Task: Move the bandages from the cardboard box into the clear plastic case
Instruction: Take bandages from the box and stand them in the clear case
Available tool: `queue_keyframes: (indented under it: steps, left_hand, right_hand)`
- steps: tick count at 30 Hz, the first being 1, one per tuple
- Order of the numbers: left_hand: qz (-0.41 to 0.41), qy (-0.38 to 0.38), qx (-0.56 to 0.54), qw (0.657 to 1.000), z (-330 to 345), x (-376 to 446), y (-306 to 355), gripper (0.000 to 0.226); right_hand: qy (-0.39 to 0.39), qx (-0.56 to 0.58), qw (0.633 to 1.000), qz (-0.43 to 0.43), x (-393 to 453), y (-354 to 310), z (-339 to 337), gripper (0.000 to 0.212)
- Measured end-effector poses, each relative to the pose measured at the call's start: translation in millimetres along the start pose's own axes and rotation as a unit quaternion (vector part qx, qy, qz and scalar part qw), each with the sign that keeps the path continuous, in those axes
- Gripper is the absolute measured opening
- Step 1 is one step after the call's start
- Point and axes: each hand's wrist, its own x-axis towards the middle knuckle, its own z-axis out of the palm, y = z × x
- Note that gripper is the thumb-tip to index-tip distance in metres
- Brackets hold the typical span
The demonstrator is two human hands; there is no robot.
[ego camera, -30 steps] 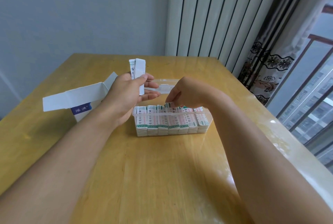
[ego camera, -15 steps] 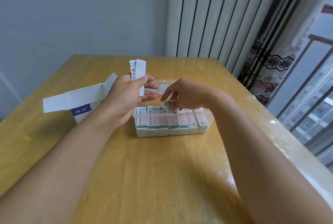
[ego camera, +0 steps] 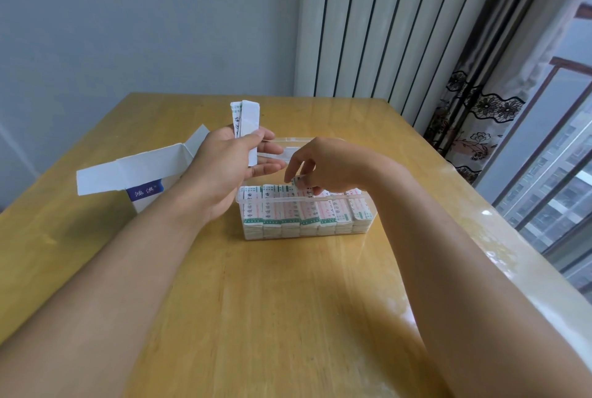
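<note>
A wooden table [ego camera: 288, 317] is seen bearing a white cardboard box [ego camera: 141, 173] with its flaps spread open at the left, and a clear plastic case [ego camera: 304, 231] just right of it near the table's middle. The case is packed with rows of white bandages [ego camera: 272, 208] printed in green and red, stood upright side by side; its transparent lid [ego camera: 288, 149] is folded back behind it. A small sheaf of bandages [ego camera: 246, 119] is gripped upright by the left hand [ego camera: 230, 163] above the box's edge, pinned between thumb and curled fingers. A single bandage [ego camera: 299, 183] is pinched between the thumb and fingertips of the right hand [ego camera: 330, 163], directly over the case's middle rows, its lower end touching the packed tops.
</note>
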Motion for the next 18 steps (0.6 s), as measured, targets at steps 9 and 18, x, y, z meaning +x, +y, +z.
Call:
queue_keyframes:
  steps: [9, 18]
  left_hand:
    - [0.000, -0.003, -0.002, 1.000, 0.0, -0.4, 1.5, 0.020]
    - [0.000, -0.003, 0.003, 1.000, -0.1, -0.5, 1.5, 0.020]
  right_hand:
    - [0.019, -0.003, 1.000, 0.010, 3.5, -3.5, 4.4, 0.015]
    - [0.053, -0.005, 0.998, 0.030, 4.1, -9.3, 7.3, 0.018]
